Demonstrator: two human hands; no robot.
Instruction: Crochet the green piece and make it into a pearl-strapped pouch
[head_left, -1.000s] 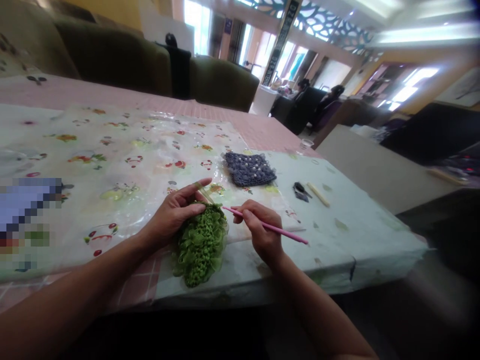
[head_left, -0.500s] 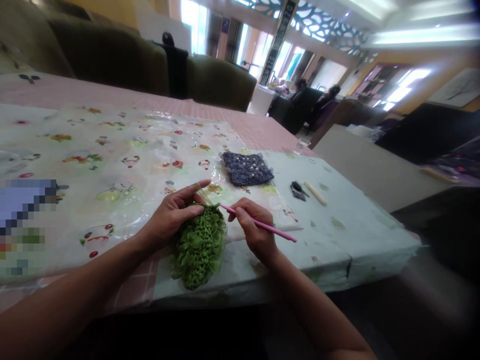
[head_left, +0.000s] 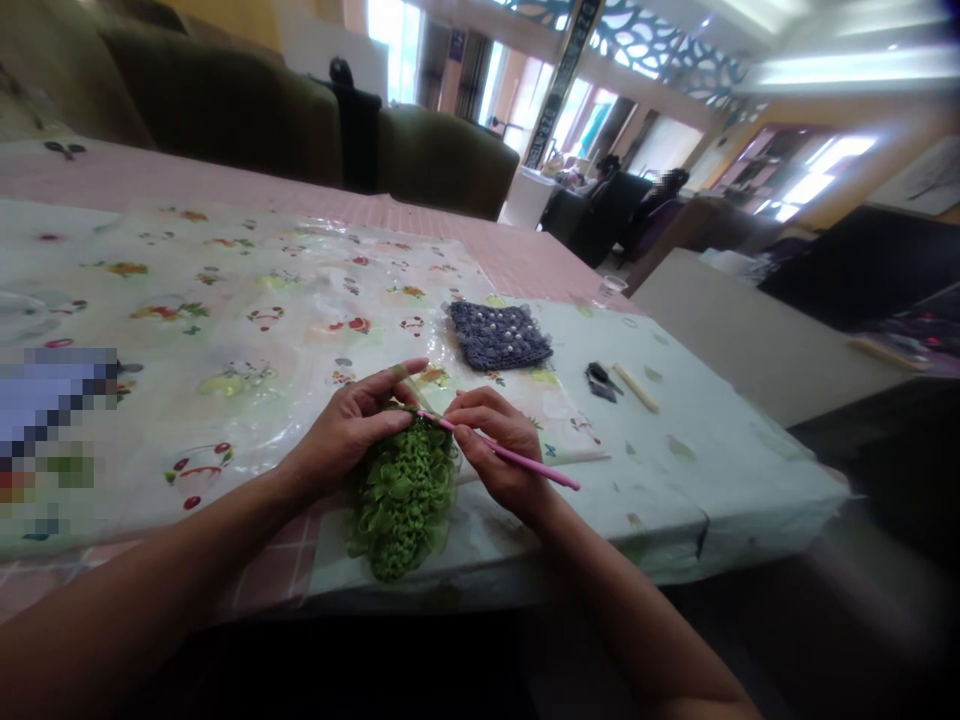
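Pinching green crochet (head_left: 405, 495) by top edge in left hand (head_left: 358, 428), pink hook (head_left: 546, 470) in right hand (head_left: 501, 478), pale cloth (head_left: 660, 500) stretching rightward

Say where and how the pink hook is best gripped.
Probably pen-style on the shaft, a little behind the tip, coming from the right. The pink hook is thin and straight; its tip is at the top edge of the green piece, which the left hand pinches, and its other end sticks out free to the right. The right hand holds it about so.
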